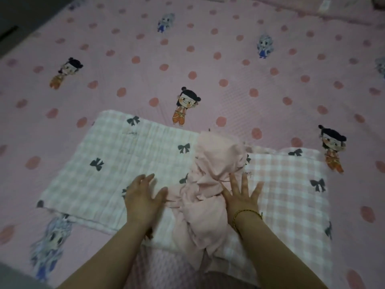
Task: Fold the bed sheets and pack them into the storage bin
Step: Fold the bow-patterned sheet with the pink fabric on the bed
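The checked bed sheet, pink with black bows, lies part-folded across the lower middle of the frame on a soft, pink dotted bedspread that fills the view. Dark floor shows at the upper left. The sheet looks light, limp and easily creased, best taken at its corners or folded edge. A bunched plain pink strip crosses its middle. The left hand and right hand press flat on either side of the strip, fingers spread, gripping nothing.

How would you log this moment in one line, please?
step: folding | left hand: open, on checked sheet | right hand: open, flat at pink bundle edge
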Action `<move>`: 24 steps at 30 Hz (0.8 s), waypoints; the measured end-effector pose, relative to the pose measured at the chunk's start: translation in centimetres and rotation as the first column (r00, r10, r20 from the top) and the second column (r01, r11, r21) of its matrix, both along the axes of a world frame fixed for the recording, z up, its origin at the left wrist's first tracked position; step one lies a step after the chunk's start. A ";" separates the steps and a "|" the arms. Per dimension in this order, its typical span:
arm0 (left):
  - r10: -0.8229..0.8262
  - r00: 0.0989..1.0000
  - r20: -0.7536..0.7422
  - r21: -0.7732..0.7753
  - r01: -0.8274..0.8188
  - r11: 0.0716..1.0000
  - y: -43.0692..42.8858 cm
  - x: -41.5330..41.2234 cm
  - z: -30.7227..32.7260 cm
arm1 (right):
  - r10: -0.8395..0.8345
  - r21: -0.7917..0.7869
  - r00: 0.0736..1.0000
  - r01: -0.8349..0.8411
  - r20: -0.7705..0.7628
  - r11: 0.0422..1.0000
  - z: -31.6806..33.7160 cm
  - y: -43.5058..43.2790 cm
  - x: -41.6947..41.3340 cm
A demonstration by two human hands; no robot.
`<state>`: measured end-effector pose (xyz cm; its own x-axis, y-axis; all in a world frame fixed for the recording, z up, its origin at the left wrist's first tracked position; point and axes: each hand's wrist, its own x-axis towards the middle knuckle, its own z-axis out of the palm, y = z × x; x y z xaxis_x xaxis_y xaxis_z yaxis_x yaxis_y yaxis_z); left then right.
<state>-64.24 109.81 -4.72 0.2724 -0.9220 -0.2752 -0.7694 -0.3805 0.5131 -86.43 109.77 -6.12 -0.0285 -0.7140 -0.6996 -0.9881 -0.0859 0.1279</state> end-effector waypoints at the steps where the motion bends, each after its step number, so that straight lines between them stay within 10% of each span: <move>1: 0.034 0.997 0.066 -0.030 -0.032 0.999 -0.6 1.7 -0.1 | 0.004 0.005 1.000 -0.004 -0.020 1.000 -0.1 0.0 0.0; 8: 0.130 0.934 0.333 0.201 -0.205 0.958 -4.9 15.2 -0.1 | 0.013 0.070 0.994 -0.005 -0.112 0.998 -0.3 -0.5 0.6; 17: 0.481 0.846 -0.232 0.489 -0.326 0.809 -5.7 20.5 3.5 | -0.005 0.098 0.983 0.024 -0.185 0.995 -1.2 -0.7 0.9; 24: 0.169 0.868 -0.467 0.323 -0.010 0.946 -5.1 14.4 14.3 | -0.060 0.127 0.997 0.067 -0.053 0.990 2.4 -0.8 1.8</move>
